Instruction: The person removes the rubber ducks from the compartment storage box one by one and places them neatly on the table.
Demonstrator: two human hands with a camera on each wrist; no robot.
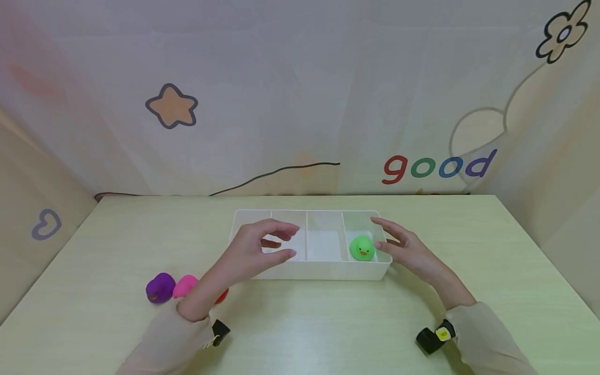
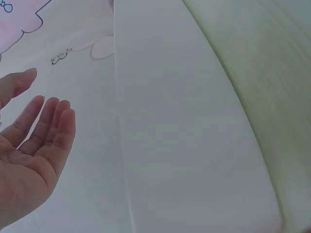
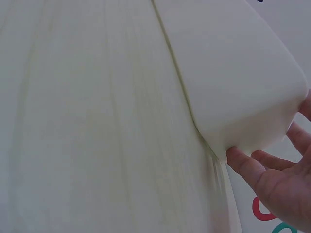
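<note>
A white box (image 1: 319, 271) with several compartments in a row stands on the table. In its far-right compartment sits a green rubber duck (image 1: 362, 250), its beak facing me. My left hand (image 1: 253, 249) hovers over the left part of the box, thumb and fingers apart, holding nothing; the left wrist view shows its palm beside the box wall (image 2: 189, 126). At the box's right end, my right hand (image 1: 414, 256) holds the corner. There the right wrist view shows fingers (image 3: 248, 167) against the outer end wall and the thumb near the rim.
Left of the box lie a purple toy (image 1: 160, 288), a pink toy (image 1: 185, 286) and a red toy (image 1: 222, 297); my left forearm partly covers the pink and red ones. A printed curtain (image 1: 290, 104) hangs behind the table's far edge.
</note>
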